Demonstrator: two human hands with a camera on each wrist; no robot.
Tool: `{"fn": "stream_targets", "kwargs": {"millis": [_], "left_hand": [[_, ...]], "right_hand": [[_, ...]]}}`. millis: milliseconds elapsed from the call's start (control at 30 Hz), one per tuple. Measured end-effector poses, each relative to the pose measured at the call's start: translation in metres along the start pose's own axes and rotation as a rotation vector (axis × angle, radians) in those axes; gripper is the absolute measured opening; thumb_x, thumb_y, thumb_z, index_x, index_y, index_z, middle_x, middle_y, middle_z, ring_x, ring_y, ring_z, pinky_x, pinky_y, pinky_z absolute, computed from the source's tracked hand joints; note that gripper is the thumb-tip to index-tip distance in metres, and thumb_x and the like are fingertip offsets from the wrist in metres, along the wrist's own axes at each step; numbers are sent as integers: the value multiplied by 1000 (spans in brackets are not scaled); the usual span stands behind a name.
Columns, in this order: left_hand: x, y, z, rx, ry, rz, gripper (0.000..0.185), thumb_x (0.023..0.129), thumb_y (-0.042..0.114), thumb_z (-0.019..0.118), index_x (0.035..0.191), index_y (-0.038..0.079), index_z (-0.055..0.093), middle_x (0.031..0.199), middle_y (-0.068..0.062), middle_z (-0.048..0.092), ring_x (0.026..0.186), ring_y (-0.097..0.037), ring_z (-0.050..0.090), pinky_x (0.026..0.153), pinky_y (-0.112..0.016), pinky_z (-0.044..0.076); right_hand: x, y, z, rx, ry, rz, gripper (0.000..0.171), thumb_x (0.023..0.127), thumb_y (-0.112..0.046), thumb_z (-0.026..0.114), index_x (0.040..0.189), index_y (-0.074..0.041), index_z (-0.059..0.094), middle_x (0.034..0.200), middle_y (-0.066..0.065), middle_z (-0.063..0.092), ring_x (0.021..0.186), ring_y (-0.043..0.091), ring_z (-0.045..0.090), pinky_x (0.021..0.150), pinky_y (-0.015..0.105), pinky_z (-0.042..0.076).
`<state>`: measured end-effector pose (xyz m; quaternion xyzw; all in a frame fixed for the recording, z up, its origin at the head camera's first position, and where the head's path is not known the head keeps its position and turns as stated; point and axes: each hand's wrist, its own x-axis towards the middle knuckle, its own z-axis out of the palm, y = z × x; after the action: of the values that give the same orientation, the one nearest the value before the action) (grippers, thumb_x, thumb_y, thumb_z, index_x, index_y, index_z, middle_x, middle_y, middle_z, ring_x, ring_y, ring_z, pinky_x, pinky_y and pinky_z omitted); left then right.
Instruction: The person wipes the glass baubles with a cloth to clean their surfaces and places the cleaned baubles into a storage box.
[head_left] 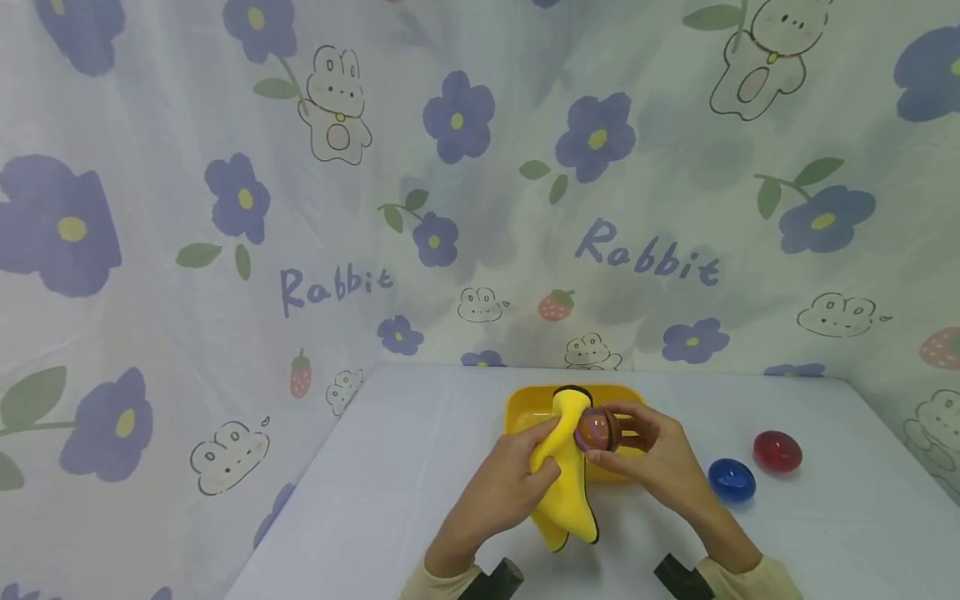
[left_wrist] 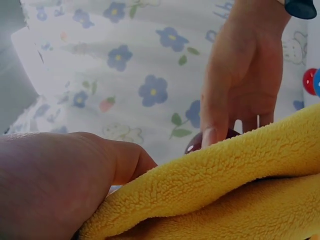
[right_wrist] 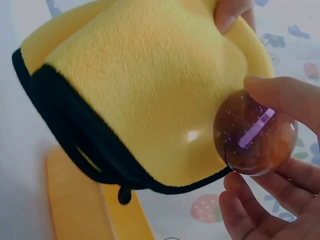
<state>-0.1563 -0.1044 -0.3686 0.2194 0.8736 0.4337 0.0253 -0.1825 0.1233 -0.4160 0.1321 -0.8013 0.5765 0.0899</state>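
Cloth [head_left: 564, 467], yellow, is bunched in the left hand [head_left: 504, 483] so a pad meets the egg [head_left: 597, 430]. Right hand [head_left: 660, 457] pinches that amber egg steady over the yellow tray [head_left: 525, 407].

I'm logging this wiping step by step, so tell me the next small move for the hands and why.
Probably turn the amber ball a little in the right hand so the yellow cloth, gripped by the left hand, meets a fresh patch. The cloth already lies against the ball's side above the yellow tray, while the right fingertips cover other parts of its surface.
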Motion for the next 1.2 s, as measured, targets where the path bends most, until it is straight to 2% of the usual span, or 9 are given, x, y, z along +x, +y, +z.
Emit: {"fn": "stream_targets", "kwargs": {"millis": [267,500,633,733,833,967,1067,1200], "left_hand": [[-3,4,-3,-13,44,36,56,93,10,56,149,8,55,101,-8,67,66,-5,58,59,-20,53],[-5,5,0,3,70,83,55,94,9,55,149,13,56,109,-8,69,70,-4,58,63,-19,54],[-5,5,1,27,66,98,57,94,7,54,150,17,55,110,-8,68,58,-1,50,56,-18,50],[-4,4,2,66,47,103,57,95,7,54,151,17,54,114,-7,68,56,-1,44,56,-17,47],[-3,2,2,127,35,122,56,95,7,54,150,15,54,112,-4,67,59,0,42,61,-16,47],[0,-1,3,179,29,150,55,96,6,54,150,12,54,91,0,61,58,0,40,60,-15,45],[2,-3,2,186,24,149,54,96,5,55,150,10,54,86,0,58,59,0,42,60,-15,45],[4,-6,2,166,13,132,54,97,7,54,150,9,53,104,-4,68,69,-1,52,66,-15,49]], "right_hand": [[0,-1,-4,1,-41,38,55,79,-23,88,128,-8,68,116,14,72,90,16,71,81,26,60],[-3,-4,-7,0,-99,-6,54,80,-23,87,127,-4,67,109,14,72,85,14,69,78,24,59],[-4,-5,-5,-27,-115,-11,51,78,-26,89,121,-9,69,105,11,71,83,15,68,78,27,59],[-6,-6,-2,-26,-133,-26,49,76,-27,91,118,-12,69,104,11,70,83,17,68,78,28,60],[-8,-7,2,-21,-158,-38,51,75,-28,92,119,-12,70,106,10,70,84,18,68,79,27,60],[-10,-9,5,-28,-165,-55,54,75,-30,92,122,-13,70,111,7,71,87,16,69,82,24,60],[-10,-10,6,-29,-167,-87,54,75,-28,92,122,-13,70,113,5,71,89,14,70,83,22,59],[-11,-9,4,-14,-165,-150,51,77,-23,91,122,-13,70,115,6,72,90,13,71,84,23,60]]}}
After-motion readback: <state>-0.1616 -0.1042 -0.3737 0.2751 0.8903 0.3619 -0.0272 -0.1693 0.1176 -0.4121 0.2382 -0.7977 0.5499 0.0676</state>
